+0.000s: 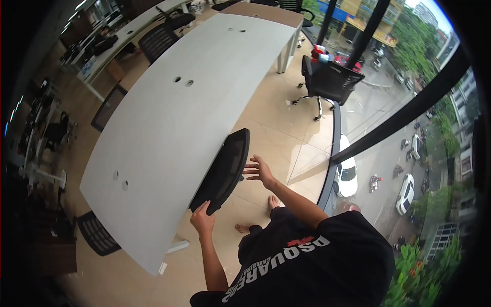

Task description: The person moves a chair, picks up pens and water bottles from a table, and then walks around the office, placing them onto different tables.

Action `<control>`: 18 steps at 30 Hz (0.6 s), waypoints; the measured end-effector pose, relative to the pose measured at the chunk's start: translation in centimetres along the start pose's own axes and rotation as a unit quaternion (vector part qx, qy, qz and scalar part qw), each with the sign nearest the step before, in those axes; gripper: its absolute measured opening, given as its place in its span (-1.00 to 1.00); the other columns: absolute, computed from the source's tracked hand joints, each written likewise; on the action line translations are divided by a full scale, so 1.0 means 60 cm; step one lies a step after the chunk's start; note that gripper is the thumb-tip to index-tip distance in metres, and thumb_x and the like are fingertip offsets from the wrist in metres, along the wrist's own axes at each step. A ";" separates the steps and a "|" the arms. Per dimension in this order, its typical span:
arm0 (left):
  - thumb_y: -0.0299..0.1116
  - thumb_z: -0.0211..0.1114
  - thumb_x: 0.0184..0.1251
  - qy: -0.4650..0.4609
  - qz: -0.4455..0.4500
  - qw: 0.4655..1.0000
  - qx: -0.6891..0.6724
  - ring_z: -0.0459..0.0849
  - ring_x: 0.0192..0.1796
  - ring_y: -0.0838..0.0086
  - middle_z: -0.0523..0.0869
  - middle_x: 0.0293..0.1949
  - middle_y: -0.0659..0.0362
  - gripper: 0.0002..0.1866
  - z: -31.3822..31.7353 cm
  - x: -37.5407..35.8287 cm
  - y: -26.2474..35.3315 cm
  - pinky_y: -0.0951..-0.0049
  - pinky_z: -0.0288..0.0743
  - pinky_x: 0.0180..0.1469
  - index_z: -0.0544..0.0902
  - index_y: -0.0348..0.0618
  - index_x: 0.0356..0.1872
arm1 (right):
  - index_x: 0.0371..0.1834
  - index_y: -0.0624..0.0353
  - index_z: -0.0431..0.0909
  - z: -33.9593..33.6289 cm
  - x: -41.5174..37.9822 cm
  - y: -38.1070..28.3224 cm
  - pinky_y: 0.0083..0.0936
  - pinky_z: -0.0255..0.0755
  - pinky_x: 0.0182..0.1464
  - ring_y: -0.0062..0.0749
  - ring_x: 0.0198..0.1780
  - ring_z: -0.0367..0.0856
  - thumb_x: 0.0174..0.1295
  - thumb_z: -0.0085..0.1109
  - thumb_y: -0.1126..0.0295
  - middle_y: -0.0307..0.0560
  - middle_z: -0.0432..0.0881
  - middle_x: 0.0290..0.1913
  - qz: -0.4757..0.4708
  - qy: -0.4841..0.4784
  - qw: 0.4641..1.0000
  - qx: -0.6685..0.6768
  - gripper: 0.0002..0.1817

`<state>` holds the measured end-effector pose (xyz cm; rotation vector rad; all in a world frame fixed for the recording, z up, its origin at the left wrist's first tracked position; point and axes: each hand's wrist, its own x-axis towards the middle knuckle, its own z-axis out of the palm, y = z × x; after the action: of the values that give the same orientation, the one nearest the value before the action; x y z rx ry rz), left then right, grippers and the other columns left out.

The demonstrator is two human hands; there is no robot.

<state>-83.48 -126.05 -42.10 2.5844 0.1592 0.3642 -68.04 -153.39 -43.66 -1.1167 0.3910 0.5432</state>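
A black mesh chair (225, 171) stands against the near edge of the long white table (153, 128), its seat hidden by its backrest. My left hand (203, 220) is closed on the lower left end of the backrest. To the right of the backrest, my right hand (260, 171) has its fingers spread and holds nothing. A small gap shows between those fingers and the chair.
Another black office chair (332, 79) stands by the window wall, with red and white items behind its backrest. More chairs (97, 233) line the table's far side. A dark window frame (404, 112) runs along the right. My bare feet are on the tiled floor (266, 133).
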 end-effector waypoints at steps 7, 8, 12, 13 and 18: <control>-0.39 0.45 0.02 -0.110 -0.054 0.992 -0.018 0.67 0.05 0.05 0.74 -0.02 -0.05 -0.60 -0.037 0.009 0.041 0.15 0.50 0.16 0.72 -0.16 -0.02 | 0.43 0.32 0.08 -0.225 -0.006 -0.004 -0.21 0.62 -0.01 -0.06 0.03 0.68 0.36 -0.10 -0.04 0.22 0.55 0.17 0.012 0.152 0.978 0.142 -0.25; -0.37 0.46 0.05 -0.093 -0.063 0.993 -0.029 0.66 0.06 0.05 0.72 -0.01 -0.07 -0.57 -0.046 0.009 0.056 0.15 0.48 0.18 0.70 -0.18 0.01 | 0.43 0.32 0.07 -0.260 -0.004 -0.003 -0.20 0.62 0.01 -0.04 0.04 0.68 0.36 -0.10 -0.02 0.22 0.55 0.18 0.010 0.174 0.970 0.169 -0.25; -0.33 0.47 0.11 -0.004 -0.091 0.994 -0.054 0.63 0.08 0.05 0.69 0.01 -0.11 -0.53 -0.029 0.020 0.142 0.14 0.44 0.21 0.65 -0.28 0.06 | 0.44 0.33 0.07 -0.377 0.025 -0.024 -0.20 0.60 0.05 -0.02 0.06 0.67 0.35 -0.10 0.03 0.23 0.55 0.18 0.022 0.215 0.953 0.212 -0.27; -0.33 0.46 0.13 0.020 -0.096 0.994 -0.052 0.64 0.07 0.05 0.69 0.01 -0.11 -0.54 -0.018 0.026 0.167 0.14 0.44 0.21 0.64 -0.31 0.05 | 0.44 0.33 0.07 -0.401 0.033 -0.028 -0.20 0.58 0.08 -0.02 0.08 0.67 0.34 -0.10 0.04 0.22 0.54 0.19 0.026 0.210 0.951 0.225 -0.27; -0.39 0.36 0.27 0.087 -0.111 0.981 -0.136 0.65 0.07 0.14 0.72 -0.02 -0.07 -0.67 0.093 0.136 0.370 0.22 0.44 0.21 0.65 -0.32 0.02 | 0.40 0.34 0.12 -0.532 0.082 -0.115 -0.20 0.59 0.08 -0.04 0.09 0.66 0.33 -0.05 0.09 0.19 0.55 0.19 -0.011 0.192 0.943 0.272 -0.31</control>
<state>-73.12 -146.28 -33.49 2.2378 0.4257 0.4923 -60.86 -184.00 -53.85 -0.6808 0.8130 0.1693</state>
